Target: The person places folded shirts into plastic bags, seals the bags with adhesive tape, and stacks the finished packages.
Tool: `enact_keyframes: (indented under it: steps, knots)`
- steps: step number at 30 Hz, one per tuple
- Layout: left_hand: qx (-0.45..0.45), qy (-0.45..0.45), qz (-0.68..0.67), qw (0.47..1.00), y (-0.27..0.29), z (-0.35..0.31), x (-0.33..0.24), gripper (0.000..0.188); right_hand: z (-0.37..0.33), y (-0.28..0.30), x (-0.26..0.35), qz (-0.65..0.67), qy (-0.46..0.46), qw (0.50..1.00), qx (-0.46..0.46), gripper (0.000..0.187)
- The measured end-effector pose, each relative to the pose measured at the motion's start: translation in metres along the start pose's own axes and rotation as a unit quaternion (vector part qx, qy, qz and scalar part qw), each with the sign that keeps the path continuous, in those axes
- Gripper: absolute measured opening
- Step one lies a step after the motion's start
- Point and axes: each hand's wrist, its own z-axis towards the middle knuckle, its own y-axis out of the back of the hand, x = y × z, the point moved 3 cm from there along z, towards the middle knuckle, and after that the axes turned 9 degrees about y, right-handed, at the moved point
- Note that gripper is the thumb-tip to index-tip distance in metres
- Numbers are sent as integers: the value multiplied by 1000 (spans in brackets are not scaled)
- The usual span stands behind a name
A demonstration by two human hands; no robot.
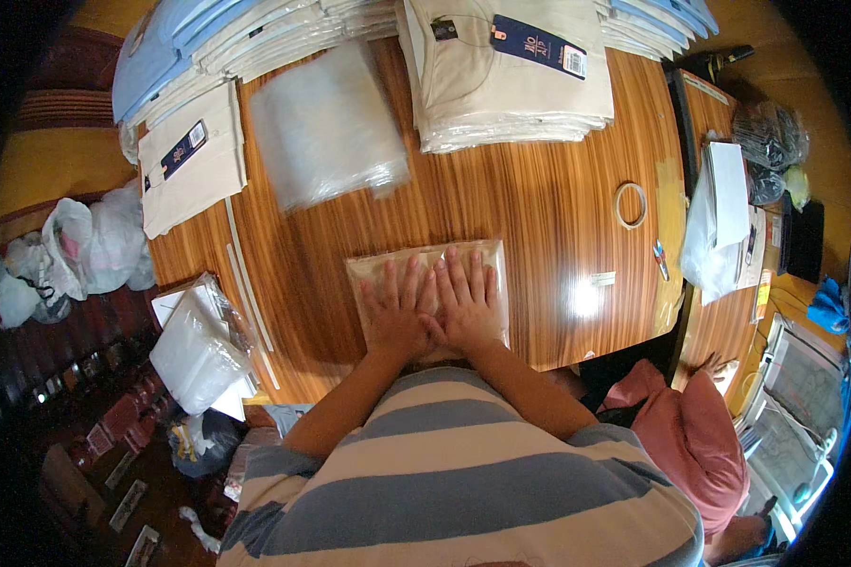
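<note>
Fingers spread wide — left hand [397,312] and right hand [468,304] pressed flat, side by side, on clear plastic-bagged beige folded garment [425,260]; garment lies on striped wooden table [539,198] — near edge.

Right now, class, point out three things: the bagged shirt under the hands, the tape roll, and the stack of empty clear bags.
bagged shirt [425,257]: head view, top edge above the fingertips.
tape roll [616,205]: head view, left side of its ring.
stack of empty clear bags [326,128]: head view, its middle.
</note>
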Motion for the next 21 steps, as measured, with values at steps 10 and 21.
enact_keyframes:
  steps: [10, 21]
  knots:
    - [-11, 6, -39, 999, 3, 3, -1, 73, 4, 9, 2, 0, -4, 1000, 20, 93]
    - [18, 5, -38, 999, 7, 7, 0, 73, 5, 9, 2, 6, 0, 1000, -2, 92]
